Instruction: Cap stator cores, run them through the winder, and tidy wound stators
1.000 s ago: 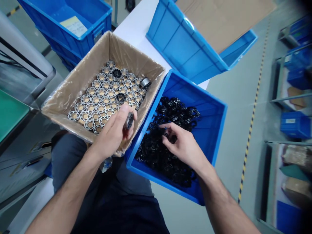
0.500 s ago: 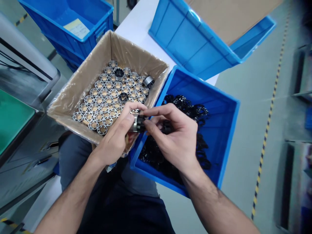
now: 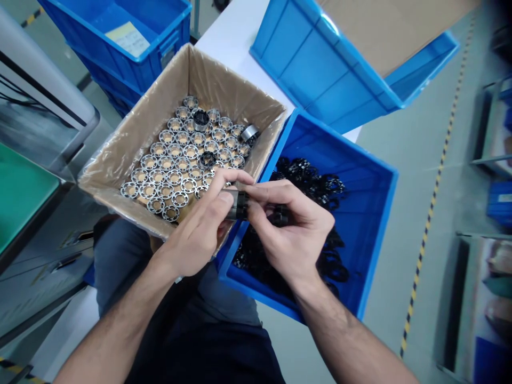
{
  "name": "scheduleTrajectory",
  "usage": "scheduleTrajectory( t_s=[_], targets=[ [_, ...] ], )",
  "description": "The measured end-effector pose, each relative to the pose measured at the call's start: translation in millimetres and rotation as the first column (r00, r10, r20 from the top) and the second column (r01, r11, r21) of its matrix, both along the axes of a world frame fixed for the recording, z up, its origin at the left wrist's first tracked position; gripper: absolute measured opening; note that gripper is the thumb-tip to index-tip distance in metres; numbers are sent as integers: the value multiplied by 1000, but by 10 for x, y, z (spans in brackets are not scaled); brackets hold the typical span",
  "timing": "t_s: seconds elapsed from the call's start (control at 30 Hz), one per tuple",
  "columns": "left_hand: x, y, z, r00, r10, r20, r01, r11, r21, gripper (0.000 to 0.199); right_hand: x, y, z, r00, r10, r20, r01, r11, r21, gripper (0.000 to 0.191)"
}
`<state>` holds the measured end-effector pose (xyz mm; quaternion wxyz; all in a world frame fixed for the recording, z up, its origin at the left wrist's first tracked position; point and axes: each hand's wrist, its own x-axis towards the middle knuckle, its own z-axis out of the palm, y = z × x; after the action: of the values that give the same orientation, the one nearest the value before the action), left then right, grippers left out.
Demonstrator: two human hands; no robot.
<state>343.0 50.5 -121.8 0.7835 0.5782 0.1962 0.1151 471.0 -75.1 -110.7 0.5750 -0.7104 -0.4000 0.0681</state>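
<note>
My left hand (image 3: 200, 226) is closed round a silver metal ring (image 3: 231, 205), near the front right corner of a lined cardboard box (image 3: 136, 114). The fingers of my right hand (image 3: 294, 229) pinch a black part (image 3: 242, 205) against the ring's right side. Another black piece (image 3: 279, 215) shows partly under my right fingers. Rows of silver rings (image 3: 174, 164) stand in the box, with a few black-fitted ones (image 3: 200, 120) on top. Below my right hand, many black parts (image 3: 334, 184) lie in a blue bin (image 3: 360, 213).
A larger blue crate (image 3: 316, 69) with cardboard in it stands behind on a white table (image 3: 236, 32). Stacked blue crates (image 3: 132, 80) are at the back left. A green-topped surface (image 3: 24, 192) is at the left edge.
Both hands, still holding the ring and black part together, appear slightly further right in the view. The box and bins have also shifted a little right with the camera.
</note>
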Motion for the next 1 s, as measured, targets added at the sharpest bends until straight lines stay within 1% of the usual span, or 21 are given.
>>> scheduleTrajectory(
  t_s=[0.1,0.13,0.2,0.27,0.33,0.4,0.43,0.47,0.53,0.57,0.6,0.63,0.67,0.73,0.83,0.87,0.93,0.97,1.0],
  targets=[
    [4,5,3,1000,-5,5,5,1000,31,41,-1,3,-11,992,16,126,-21,999,36,18],
    [4,3,7,1000,-7,7,7,999,47,43,-5,8,-10,991,17,136,-22,999,31,17],
    [3,-6,19,1000,4,4,-4,997,72,46,-14,21,-1,998,14,68,-14,1000,1,18],
    [4,-16,32,1000,12,-7,-11,997,70,47,-6,30,16,1000,19,-20,-19,999,-28,18],
    [17,-16,34,1000,-14,-11,14,1000,22,49,36,23,42,997,37,-71,-42,998,-57,16],
    [43,-2,23,1000,-25,11,25,999,-36,54,112,0,76,982,43,-183,-56,996,-67,16],
    [60,9,14,1000,7,22,-5,998,-57,56,155,-15,95,959,42,-282,-58,997,-50,17],
    [78,22,3,997,64,29,-62,996,-71,58,194,-31,112,916,51,-398,-61,998,-11,19],
    [111,44,-16,980,196,32,-192,976,-100,58,248,-65,134,792,138,-594,-90,990,110,19],
    [123,52,-22,973,231,24,-227,967,-118,55,260,-82,135,728,200,-656,-124,979,161,17],
    [133,57,-26,971,240,13,-236,962,-134,50,263,-100,127,673,264,-690,-173,964,200,14],
    [140,58,-26,973,229,4,-226,964,-138,45,261,-119,110,642,316,-699,-225,949,222,13],
    [145,57,-24,977,214,-5,-213,969,-129,41,258,-138,86,634,354,-687,-273,934,228,12],
    [154,52,-17,974,225,-27,-226,970,-84,35,255,-175,26,675,393,-625,-338,917,211,11],
    [173,47,-4,949,309,-62,-312,949,-50,43,272,-209,-41,754,396,-523,-356,917,182,11],
    [180,48,-1,941,332,-73,-336,940,-57,42,279,-212,-50,767,386,-513,-346,922,176,12],
    [189,54,0,935,349,-70,-354,930,-97,33,288,-207,-48,779,362,-512,-327,931,162,17],
    [189,56,-1,940,336,-61,-341,931,-128,29,289,-200,-40,783,355,-512,-319,934,159,23],
    [186,57,-4,950,307,-52,-312,937,-159,30,287,-192,-30,787,348,-509,-313,937,156,30]
  ],
)
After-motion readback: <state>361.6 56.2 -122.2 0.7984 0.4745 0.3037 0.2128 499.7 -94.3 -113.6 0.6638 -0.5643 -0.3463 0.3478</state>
